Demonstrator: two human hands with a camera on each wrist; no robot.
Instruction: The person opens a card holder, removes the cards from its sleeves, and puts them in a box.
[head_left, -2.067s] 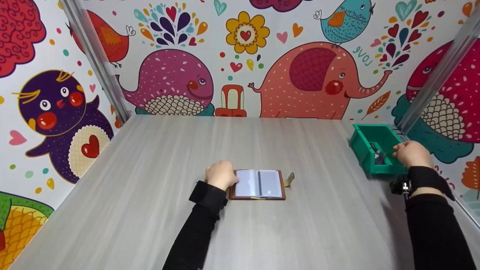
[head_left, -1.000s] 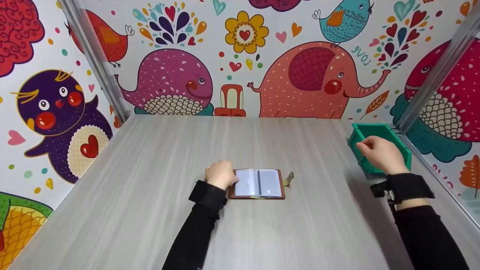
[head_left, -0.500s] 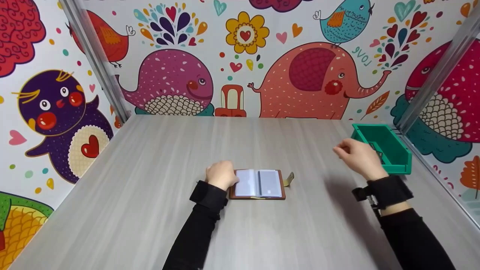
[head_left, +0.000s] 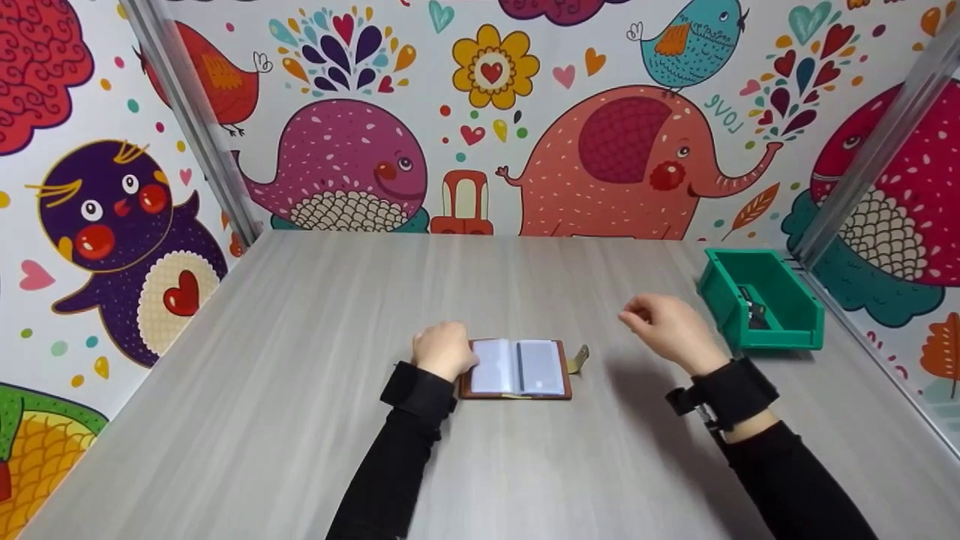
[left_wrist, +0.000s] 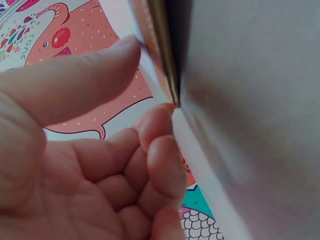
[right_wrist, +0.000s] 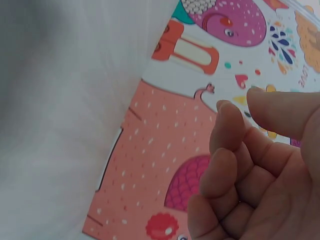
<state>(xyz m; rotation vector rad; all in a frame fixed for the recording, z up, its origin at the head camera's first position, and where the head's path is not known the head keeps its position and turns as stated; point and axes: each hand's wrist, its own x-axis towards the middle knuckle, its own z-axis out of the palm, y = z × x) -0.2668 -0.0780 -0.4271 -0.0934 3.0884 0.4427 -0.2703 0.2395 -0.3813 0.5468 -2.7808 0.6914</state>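
A brown card holder (head_left: 517,396) lies spread on the table, with clear plastic sleeves and a pale card (head_left: 541,366) on its right side. Its strap (head_left: 579,358) with a snap sticks out to the right. My left hand (head_left: 442,350) pinches the left edge; in the left wrist view the thumb (left_wrist: 112,70) is on the inner face and curled fingers (left_wrist: 156,127) meet the edge. To the right of the card holder, my right hand (head_left: 670,330) hovers above the table. Its fingers (right_wrist: 225,125) are loosely curled, with a gap to the thumb and nothing held.
A green bin (head_left: 780,340) stands at the table's right rear, with small dark items (head_left: 754,309) inside. Patterned walls with metal corner posts (head_left: 191,120) border the back and sides of the wood-grain table (head_left: 337,300).
My right hand has come out of the green bin and moved left across the table towards the card holder. My left hand and the card holder have stayed in place.
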